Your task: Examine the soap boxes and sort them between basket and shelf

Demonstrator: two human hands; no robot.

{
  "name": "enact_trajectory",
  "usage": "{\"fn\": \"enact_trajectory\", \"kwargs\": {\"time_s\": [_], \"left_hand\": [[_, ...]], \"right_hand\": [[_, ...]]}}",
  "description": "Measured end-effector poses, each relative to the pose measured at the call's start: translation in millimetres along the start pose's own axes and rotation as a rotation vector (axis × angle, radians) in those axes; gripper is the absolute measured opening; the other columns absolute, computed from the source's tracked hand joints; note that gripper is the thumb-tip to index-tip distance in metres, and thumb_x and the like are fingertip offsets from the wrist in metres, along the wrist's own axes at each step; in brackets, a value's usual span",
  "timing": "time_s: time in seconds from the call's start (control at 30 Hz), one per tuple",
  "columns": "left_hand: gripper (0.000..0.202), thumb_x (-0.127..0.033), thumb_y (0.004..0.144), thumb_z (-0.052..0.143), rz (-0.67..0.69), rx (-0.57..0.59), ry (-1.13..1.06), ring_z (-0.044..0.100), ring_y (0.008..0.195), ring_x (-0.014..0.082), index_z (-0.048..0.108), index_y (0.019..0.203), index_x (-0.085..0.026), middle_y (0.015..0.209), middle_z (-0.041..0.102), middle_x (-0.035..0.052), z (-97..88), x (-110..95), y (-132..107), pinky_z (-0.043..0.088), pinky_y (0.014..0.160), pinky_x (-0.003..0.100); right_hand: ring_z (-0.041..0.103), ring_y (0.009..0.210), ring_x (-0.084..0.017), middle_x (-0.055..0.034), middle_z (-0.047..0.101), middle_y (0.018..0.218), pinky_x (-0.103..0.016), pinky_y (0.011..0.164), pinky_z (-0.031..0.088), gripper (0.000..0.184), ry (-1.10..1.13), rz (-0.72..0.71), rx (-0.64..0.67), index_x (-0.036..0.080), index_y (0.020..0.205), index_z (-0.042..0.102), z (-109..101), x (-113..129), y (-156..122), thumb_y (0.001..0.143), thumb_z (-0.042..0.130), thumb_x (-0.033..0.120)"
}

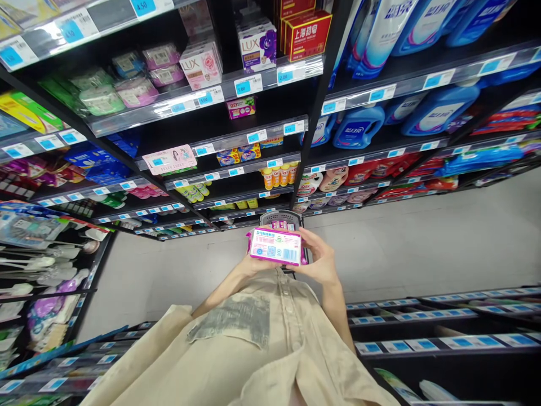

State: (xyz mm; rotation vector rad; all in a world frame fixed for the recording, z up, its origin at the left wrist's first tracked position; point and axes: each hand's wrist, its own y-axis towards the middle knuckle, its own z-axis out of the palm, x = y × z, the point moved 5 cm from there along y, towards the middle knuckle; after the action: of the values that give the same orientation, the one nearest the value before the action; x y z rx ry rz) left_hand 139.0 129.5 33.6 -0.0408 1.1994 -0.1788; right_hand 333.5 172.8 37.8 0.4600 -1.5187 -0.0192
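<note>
Both of my hands hold a white and magenta soap pack [276, 246] in front of my body, its printed side with a barcode and QR code turned up to me. My right hand [320, 260] grips the right end, thumb along the near edge and fingers at the far corner. At the lower left edge is my left hand [250, 265], its fingers mostly hidden under the pack. Just beyond, a grey shopping basket [281, 215] contains several similar magenta packs, partly covered by the one I hold.
Ahead stands a shelf of boxed soaps [257, 45], with a magenta soap box [240, 107] lower down. Blue detergent bottles [359, 125] line the right shelves. Brushes [34, 262] hang at the left. Grey floor [401, 237] runs between the shelves, and another shelf [422, 344] is close behind me.
</note>
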Motion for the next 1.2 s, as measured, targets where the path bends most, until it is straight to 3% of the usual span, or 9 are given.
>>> {"fn": "enact_trajectory", "kwargs": {"time_s": [0.33, 0.67, 0.97, 1.2], "left_hand": [[0.105, -0.046, 0.049, 0.108, -0.022, -0.013, 0.035, 0.06, 0.142, 0.0421, 0.057, 0.138, -0.024, 0.141, 0.071, 0.0147, 0.9, -2, -1, 0.042, 0.124, 0.062], [0.121, -0.041, 0.039, 0.111, -0.023, -0.017, -0.044, 0.059, 0.142, 0.0405, 0.048, 0.142, -0.028, 0.144, 0.068, 0.014, 9.9, -11, 2, 0.044, 0.123, 0.062], [0.096, -0.038, 0.046, 0.11, 0.125, 0.04, -0.077, 0.059, 0.142, 0.0411, 0.05, 0.12, -0.029, 0.141, 0.069, 0.0112, 22.1, -30, 4, 0.043, 0.124, 0.059], [0.092, -0.038, 0.049, 0.11, 0.182, 0.055, -0.078, 0.058, 0.144, 0.0417, 0.051, 0.119, -0.028, 0.144, 0.067, 0.0127, 22.5, -34, 3, 0.044, 0.124, 0.059]], "right_hand": [[0.08, 0.103, -0.029, -0.0116, 0.079, 0.132, -0.04, 0.089, 0.068, 0.097, 0.004, -0.011, 0.003, 0.028, 0.145, 0.068, -1, -1, 0, 0.056, 0.106, 0.039], [0.08, 0.103, -0.031, -0.0121, 0.079, 0.132, -0.04, 0.085, 0.069, 0.097, 0.026, 0.032, 0.019, 0.027, 0.143, 0.069, 0, -2, 0, 0.054, 0.106, 0.042], [0.08, 0.104, -0.029, -0.0122, 0.078, 0.134, -0.038, 0.084, 0.068, 0.089, 0.083, 0.033, 0.039, 0.028, 0.141, 0.069, 3, 2, 2, 0.06, 0.105, 0.041], [0.078, 0.113, -0.029, -0.012, 0.078, 0.136, -0.036, 0.086, 0.067, 0.087, 0.124, 0.016, 0.032, 0.029, 0.141, 0.069, 5, 6, 3, 0.062, 0.105, 0.036]]}}
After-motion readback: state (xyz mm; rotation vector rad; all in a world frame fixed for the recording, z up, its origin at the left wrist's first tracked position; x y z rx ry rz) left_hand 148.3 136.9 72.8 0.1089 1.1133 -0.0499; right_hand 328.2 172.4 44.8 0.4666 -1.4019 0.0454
